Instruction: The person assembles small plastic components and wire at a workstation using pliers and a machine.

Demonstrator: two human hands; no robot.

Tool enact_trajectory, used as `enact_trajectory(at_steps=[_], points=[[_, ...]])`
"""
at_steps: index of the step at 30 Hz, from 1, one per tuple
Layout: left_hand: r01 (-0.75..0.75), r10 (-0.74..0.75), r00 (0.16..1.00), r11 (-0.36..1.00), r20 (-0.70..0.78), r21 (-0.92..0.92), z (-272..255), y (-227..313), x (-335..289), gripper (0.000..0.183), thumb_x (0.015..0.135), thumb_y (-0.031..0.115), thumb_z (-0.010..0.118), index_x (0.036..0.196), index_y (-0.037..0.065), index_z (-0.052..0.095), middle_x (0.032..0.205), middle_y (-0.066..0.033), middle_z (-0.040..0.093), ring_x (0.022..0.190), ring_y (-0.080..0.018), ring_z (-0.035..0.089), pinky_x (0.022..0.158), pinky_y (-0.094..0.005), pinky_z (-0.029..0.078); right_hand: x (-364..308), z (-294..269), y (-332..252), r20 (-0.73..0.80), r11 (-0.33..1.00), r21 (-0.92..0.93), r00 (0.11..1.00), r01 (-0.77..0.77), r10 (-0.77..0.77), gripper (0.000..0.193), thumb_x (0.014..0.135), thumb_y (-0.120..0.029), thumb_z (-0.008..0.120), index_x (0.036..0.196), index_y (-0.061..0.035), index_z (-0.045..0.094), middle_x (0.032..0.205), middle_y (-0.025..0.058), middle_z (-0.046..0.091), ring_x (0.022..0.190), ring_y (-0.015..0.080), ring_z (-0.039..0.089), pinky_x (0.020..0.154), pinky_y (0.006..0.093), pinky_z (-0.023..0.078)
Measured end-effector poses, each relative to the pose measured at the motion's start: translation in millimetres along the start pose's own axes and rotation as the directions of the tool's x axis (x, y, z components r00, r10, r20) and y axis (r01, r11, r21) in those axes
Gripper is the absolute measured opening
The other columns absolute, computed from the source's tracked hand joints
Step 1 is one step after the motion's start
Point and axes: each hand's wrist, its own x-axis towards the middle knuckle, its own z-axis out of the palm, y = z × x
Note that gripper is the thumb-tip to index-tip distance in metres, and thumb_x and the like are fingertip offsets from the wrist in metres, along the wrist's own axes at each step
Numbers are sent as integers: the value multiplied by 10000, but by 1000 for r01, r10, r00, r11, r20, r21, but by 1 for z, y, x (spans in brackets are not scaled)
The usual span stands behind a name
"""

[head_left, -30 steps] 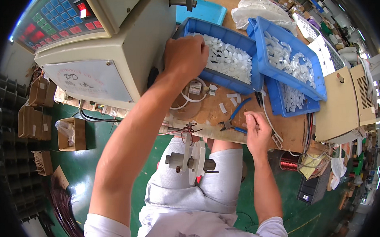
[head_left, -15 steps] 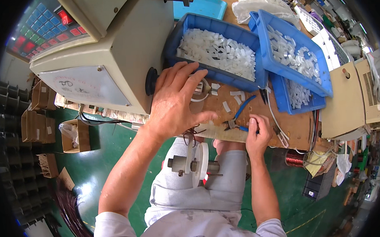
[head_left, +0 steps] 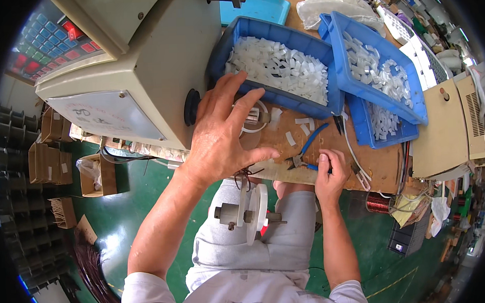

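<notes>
My left hand (head_left: 220, 133) is open, thumb and fingers spread, over the front of a beige machine (head_left: 173, 57) beside its black round knob (head_left: 192, 106). Partly behind its fingers is a metal spindle (head_left: 253, 116) with a white ring-like part around it. My right hand (head_left: 331, 174) is at the bench's near edge with its fingers curled in; whatever they hold, if anything, is hidden. Just left of it lie cutting pliers (head_left: 296, 161) with blue handles, one handle reaching toward the fingers. Small white pieces (head_left: 290, 138) are scattered on the wooden bench (head_left: 276, 128).
Blue bins (head_left: 283, 98) with white pieces stand behind, one tilted bin (head_left: 419, 108) resting on another. A white wheel on a metal shaft (head_left: 257, 213) hangs below the bench edge, above my lap. A white cable (head_left: 353, 152) and a beige box (head_left: 441, 126) are at right.
My left hand's fingers have shifted slightly and spread a little more at the spindle. My right hand stays curled near the pliers. The view has moved slightly.
</notes>
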Motion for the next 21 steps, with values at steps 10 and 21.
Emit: enact_trajectory(at_steps=[10, 21], points=[[14, -14, 1000, 1000, 3, 2, -1, 4, 1, 1047, 548, 547, 930, 1425, 131, 538, 1561, -191, 382, 1467, -429, 331, 1168, -567, 311, 0, 1, 1, -21, 999, -33, 999, 39, -40, 104, 951, -58, 617, 1007, -6, 688, 988, 135, 672, 910, 315, 651, 792, 406, 508], [37, -37, 999, 999, 25, 7, -2, 5, 1, 1014, 557, 540, 930, 1413, 142, 560, 1573, -192, 366, 1482, -425, 309, 1179, -571, 300, 1, 1, -1, -12, 999, -42, 1000, 18, -19, 105, 951, -64, 620, 1005, -9, 692, 991, 139, 674, 914, 320, 649, 799, 414, 504]])
